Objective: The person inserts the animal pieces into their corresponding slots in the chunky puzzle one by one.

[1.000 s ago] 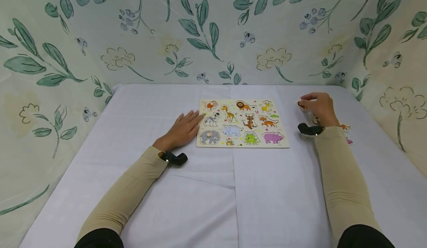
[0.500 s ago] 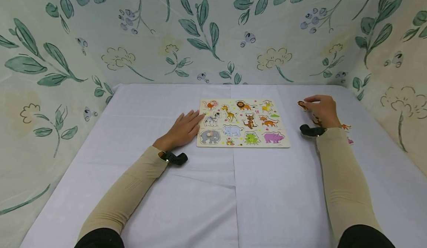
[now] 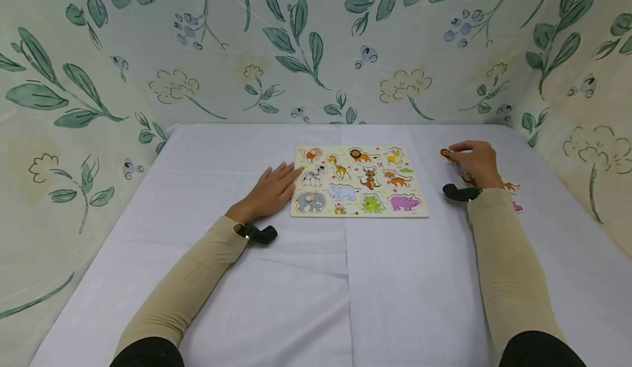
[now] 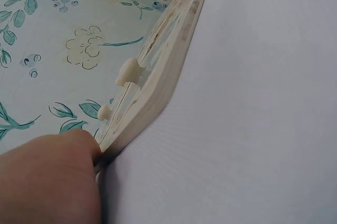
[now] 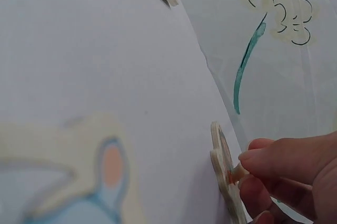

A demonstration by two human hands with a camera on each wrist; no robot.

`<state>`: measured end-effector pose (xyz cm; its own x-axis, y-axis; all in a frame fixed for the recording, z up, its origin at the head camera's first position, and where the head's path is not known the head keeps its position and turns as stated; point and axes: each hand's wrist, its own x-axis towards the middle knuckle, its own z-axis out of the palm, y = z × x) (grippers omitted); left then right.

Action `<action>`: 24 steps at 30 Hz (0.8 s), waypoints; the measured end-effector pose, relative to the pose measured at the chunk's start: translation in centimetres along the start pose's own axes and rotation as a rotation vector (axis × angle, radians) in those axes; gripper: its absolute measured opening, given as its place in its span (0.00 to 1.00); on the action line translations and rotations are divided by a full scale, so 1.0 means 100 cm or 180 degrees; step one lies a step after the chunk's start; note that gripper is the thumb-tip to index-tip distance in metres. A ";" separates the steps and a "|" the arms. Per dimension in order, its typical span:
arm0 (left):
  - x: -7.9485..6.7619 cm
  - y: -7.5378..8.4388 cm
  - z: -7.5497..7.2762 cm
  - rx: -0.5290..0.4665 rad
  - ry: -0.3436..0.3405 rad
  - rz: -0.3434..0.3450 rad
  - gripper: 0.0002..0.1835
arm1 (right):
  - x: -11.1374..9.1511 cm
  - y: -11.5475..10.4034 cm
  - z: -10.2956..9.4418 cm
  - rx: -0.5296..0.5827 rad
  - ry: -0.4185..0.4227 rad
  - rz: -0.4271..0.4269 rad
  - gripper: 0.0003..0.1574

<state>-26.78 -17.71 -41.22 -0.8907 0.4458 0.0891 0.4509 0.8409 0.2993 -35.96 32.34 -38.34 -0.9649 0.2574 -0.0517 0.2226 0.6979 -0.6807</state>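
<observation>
A wooden animal puzzle board (image 3: 357,213) lies on the white cloth, printed with a zebra, giraffe, elephant, frog and others. My left hand (image 3: 269,191) rests at its left edge with the fingers straight, fingertips right at the rim. Knobs (image 4: 129,72) stand up from the board in the left wrist view. To the right of the board, my right hand (image 3: 476,164) pinches the small knob (image 5: 240,173) of a lion puzzle piece (image 3: 446,154) between thumb and fingers. That piece (image 5: 222,166) appears edge-on, tilted, in the right wrist view.
Loose puzzle pieces lie around and under the right wrist: an orange striped one (image 3: 511,186), a pink one (image 3: 518,208) and a brown one (image 3: 469,180) partly hidden by the hand. A blurred piece with a blue outline (image 5: 113,182) is close to the right wrist camera. Floral cloth (image 3: 222,82) hangs behind the table.
My right hand has shifted slightly right and nearer since one second ago, its fingers at the lion piece throughout. The left hand and the board have stayed put.
</observation>
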 end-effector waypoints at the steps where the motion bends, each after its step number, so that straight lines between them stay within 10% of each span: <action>1: 0.000 0.000 0.000 -0.0005 0.0003 0.0003 0.28 | 0.000 0.000 0.000 0.0002 0.0000 0.0017 0.26; 24: 0.000 -0.001 0.001 0.0002 0.0001 0.0028 0.28 | 0.000 0.000 0.008 -0.0115 0.0103 -0.0125 0.21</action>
<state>-26.82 -17.80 -41.32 -0.8868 0.4530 0.0921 0.4586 0.8372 0.2979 -36.11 31.82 -38.91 -0.9681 0.2504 -0.0016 0.1903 0.7314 -0.6548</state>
